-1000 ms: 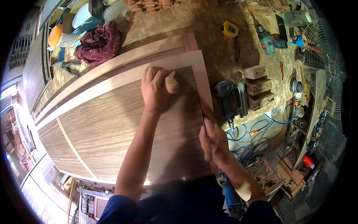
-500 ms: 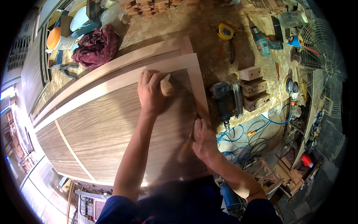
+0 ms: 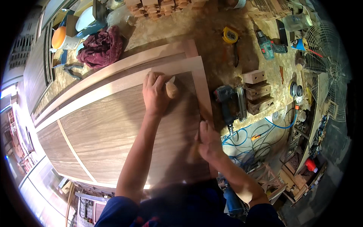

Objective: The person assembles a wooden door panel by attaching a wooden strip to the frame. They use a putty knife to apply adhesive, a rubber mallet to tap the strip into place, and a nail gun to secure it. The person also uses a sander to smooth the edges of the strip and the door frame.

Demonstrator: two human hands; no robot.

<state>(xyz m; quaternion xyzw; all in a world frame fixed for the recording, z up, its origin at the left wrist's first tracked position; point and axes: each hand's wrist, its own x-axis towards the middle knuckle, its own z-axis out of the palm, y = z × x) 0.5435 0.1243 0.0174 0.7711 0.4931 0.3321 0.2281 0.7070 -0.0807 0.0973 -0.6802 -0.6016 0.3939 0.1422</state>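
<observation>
A large wood-grained panel (image 3: pixel 113 132) with a pale frame lies flat in front of me. Near its far edge, my left hand (image 3: pixel 155 94) rests with curled fingers closed about a tan rounded piece (image 3: pixel 172 90) with a pale pointed tip; its kind is unclear. Along the right frame strip (image 3: pixel 205 89), my right hand (image 3: pixel 209 142) grips a wooden-handled tool (image 3: pixel 194 150). The handle is smeared by motion, and the tool's working end is hidden by my fingers. A second framed panel (image 3: pixel 166 50) shows beneath the first at the far side.
Right of the panel lie a nail gun (image 3: pixel 227 104), drilled wooden blocks (image 3: pixel 259 92), a yellow tape measure (image 3: pixel 230 34), a cordless drill (image 3: pixel 266 47) and a sander (image 3: pixel 295 89). A maroon cloth (image 3: pixel 101 47) and pliers (image 3: pixel 72 71) sit far left. Blue hoses (image 3: pixel 242 140) tangle beyond the bench edge.
The whole view has shifted slightly. My right hand and the wooden handle have turned a little, the handle standing more upright. My left hand keeps its place on the panel.
</observation>
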